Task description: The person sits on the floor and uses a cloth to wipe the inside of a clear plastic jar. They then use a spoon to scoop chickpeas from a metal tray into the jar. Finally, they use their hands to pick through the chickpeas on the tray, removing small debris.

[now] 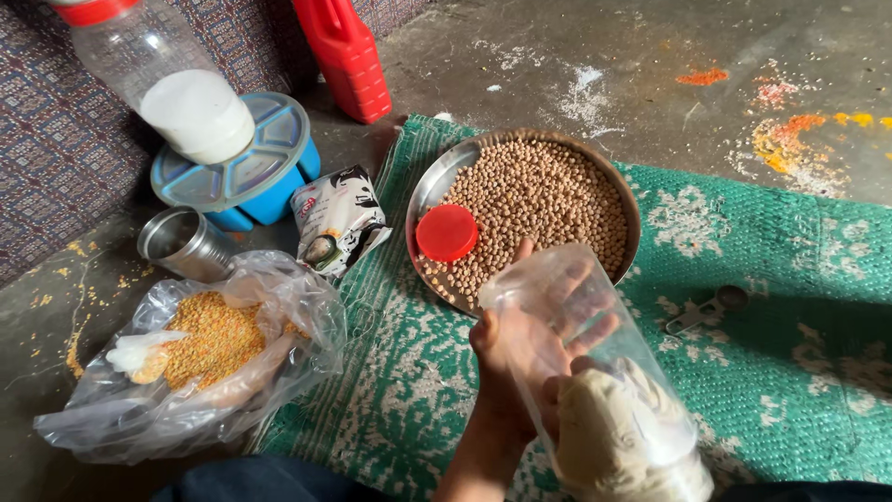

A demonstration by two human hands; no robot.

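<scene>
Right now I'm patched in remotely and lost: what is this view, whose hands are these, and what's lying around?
There is one picture, from a camera worn on the person's head, looking down. No machine: bare hands. The left hand holds a clear plastic jar; the right hand is inside it, wiping with a cloth. On the green mat stands a metal plate of chickpeas with a red lid on it. To the left lie a bag of yellow lentils, a steel cup and a blue box.
</scene>
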